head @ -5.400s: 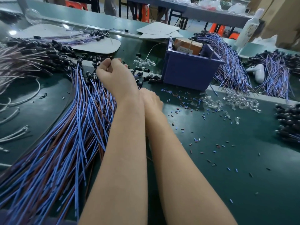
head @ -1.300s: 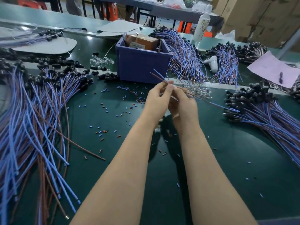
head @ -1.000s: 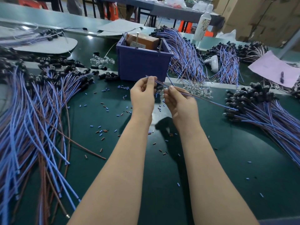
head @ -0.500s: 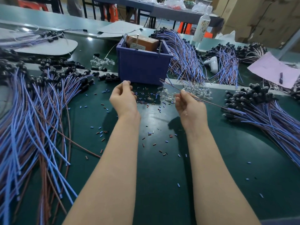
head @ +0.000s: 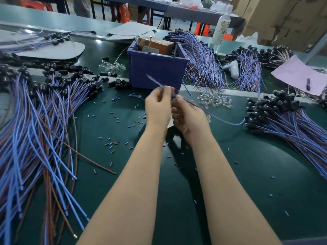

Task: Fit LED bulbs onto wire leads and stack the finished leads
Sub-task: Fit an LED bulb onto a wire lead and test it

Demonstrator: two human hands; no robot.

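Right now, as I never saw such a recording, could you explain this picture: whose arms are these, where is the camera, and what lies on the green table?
No machine here: a person works with bare hands, and a camera worn on the head looks down at them. The left hand and the right hand meet above the green table and both pinch one thin blue wire lead. At the left lies a loose pile of leads; at the right, a neater stack of leads. Beyond the hands stand a blue box and a heap of clear bulbs.
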